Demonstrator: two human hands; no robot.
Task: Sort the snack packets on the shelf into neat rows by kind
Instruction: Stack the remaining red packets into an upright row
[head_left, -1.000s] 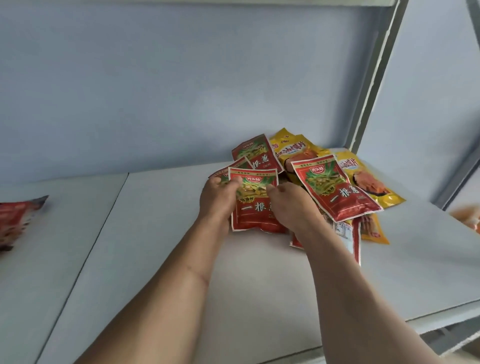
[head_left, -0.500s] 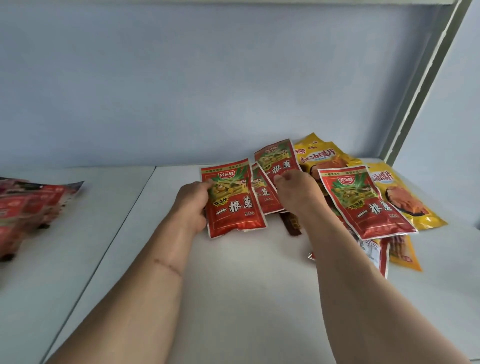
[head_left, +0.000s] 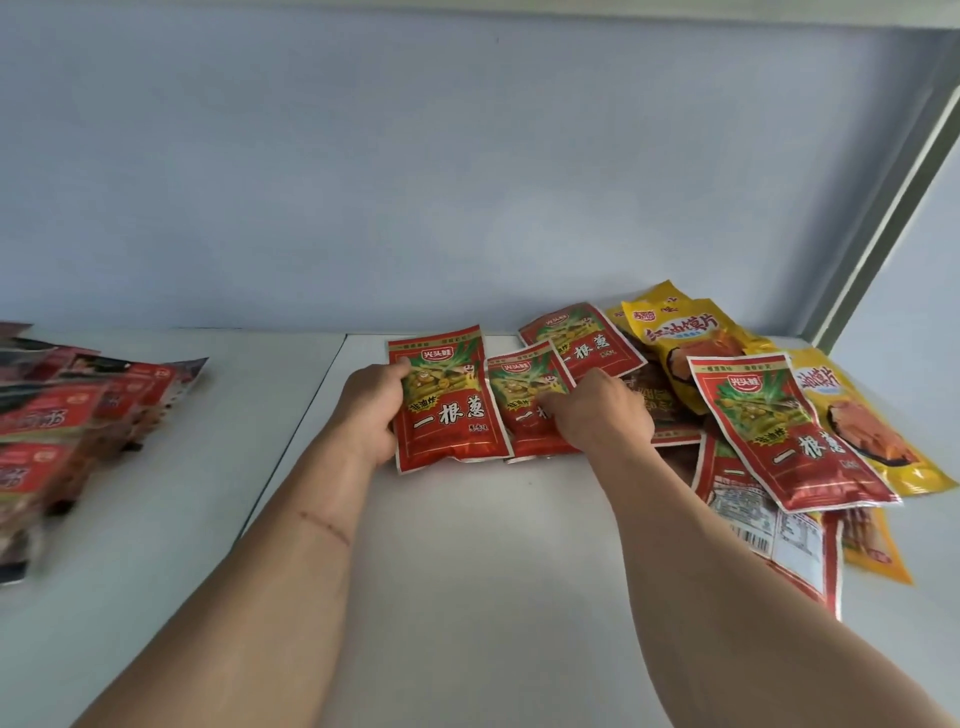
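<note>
Head view: left hand (head_left: 375, 410) grips leftmost red packet (head_left: 445, 402), right hand (head_left: 597, 415) presses second red packet (head_left: 519, 410) on shelf (head_left: 467, 571)

On the white shelf (head_left: 467, 571), the left hand (head_left: 371, 410) gripped a red packet (head_left: 447, 405) by its edge. The right hand (head_left: 602, 415) pressed on a second red packet (head_left: 519, 395) beside it, near a jumbled pile of yellow packets (head_left: 685, 338).

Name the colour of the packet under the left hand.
Red packet with green-yellow picture, head view.

Glossy plastic snack packets (head_left: 449, 400) on smooth matt white shelf (head_left: 467, 571)
</note>
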